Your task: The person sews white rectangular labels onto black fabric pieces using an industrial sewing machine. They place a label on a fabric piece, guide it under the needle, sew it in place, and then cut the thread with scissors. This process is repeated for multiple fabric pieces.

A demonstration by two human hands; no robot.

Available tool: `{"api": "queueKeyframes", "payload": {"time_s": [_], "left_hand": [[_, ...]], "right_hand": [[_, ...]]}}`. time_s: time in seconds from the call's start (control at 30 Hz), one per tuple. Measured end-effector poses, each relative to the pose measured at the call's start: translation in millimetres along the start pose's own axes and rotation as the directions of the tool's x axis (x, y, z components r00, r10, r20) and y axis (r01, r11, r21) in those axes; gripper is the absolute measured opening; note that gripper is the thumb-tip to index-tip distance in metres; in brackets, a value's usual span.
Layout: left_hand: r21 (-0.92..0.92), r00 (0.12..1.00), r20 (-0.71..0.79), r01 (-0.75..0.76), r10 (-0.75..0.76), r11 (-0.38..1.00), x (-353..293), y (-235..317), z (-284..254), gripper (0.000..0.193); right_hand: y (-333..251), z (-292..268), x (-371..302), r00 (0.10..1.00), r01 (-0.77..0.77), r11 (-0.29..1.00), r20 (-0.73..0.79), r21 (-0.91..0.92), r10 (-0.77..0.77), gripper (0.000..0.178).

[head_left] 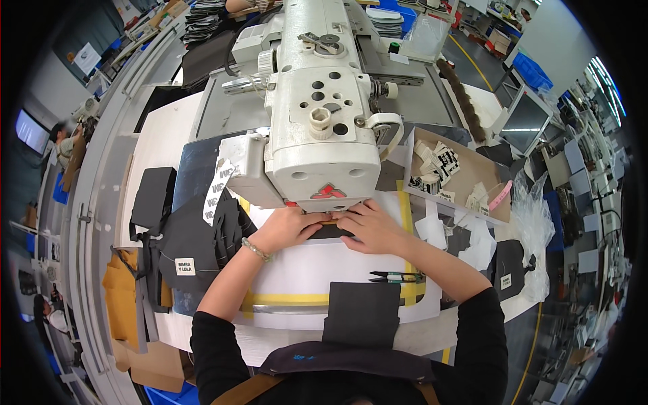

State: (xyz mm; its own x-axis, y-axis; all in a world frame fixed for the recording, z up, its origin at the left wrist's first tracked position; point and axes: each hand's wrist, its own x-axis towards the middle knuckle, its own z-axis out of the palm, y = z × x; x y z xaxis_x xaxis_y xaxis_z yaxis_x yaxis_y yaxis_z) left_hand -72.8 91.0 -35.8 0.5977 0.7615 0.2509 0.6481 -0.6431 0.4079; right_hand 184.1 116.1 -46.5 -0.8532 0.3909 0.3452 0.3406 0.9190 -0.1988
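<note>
Under the front of a large white sewing machine [324, 152], a black fabric piece [327, 233] lies on a white sheet, a narrow tan strip along its far edge. My left hand [285, 227] rests on the left end of this piece with its fingers stretched inward, some hidden beneath the machine head. From the right, my right hand [370, 228] lies on the other end, fingers spread and thumb apart. Both hands touch the fabric near the strip. Thread snips [397, 277] with dark green handles lie on the sheet, nearer me. A flat black panel [361, 314] sits at the near edge.
Left of the sheet stand stacked black pieces [182, 236] with white labels. A box [466, 138] of loose labels is at the right, beside clear plastic bags [533, 223]. Mustard-coloured material [123, 297] hangs at the left table edge. Other people work in the far background.
</note>
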Motion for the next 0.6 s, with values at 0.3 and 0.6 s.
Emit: {"api": "queueKeyframes", "payload": {"time_s": [0.3, 0.6], "left_hand": [[0.218, 0.960, -0.221, -0.121, 0.170, 0.968, -14, -9, 13, 0.020], [0.103, 0.993, -0.111, -0.034, 0.045, 0.994, -14, -10, 9, 0.020]], "right_hand": [[0, 2, 2, 0.998, 0.022, 0.999, -0.062, -0.029, -0.024, 0.026], [-1, 2, 1, 0.996, 0.019, 0.999, -0.084, -0.026, -0.022, 0.027]]}}
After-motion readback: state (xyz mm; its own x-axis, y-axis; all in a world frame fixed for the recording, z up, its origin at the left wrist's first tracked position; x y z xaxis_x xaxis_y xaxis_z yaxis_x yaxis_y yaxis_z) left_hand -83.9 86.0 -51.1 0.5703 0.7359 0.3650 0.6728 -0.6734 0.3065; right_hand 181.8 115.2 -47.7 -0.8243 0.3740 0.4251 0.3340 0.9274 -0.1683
